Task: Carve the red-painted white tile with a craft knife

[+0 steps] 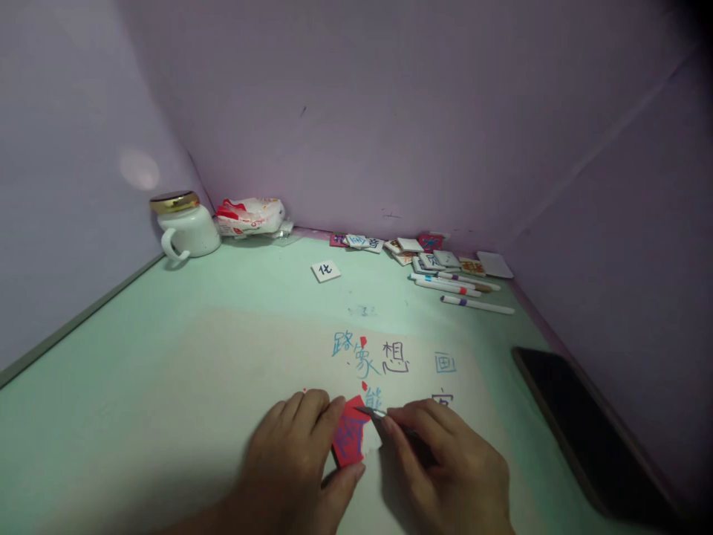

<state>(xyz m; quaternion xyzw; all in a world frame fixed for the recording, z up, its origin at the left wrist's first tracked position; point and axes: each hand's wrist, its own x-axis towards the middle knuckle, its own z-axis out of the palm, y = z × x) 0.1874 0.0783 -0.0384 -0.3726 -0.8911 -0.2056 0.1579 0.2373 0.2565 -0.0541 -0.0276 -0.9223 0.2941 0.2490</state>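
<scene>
Left grip: the left hand is grasping a red tile, fingers over its left edge and thumb beneath its lower corner, pressing it to the worktop.
Right grip: the right hand is clenched around a slim blade tool, whose metal tip lies on the tile's upper right edge.
Tile: tilted, red with purple-blue marks, a white patch at its right side, low in the middle of the view between both hands.
Sheet: a pale sheet lies under the hands, bearing blue and black written characters just beyond the tile.
Right side: a dark phone lies flat, near the right hand but apart from it.
Far edge: several markers and a heap of small tiles by the wall; one white tile lies alone.
Left corner: a white mug with a gold lid, a crumpled packet just beside it.
</scene>
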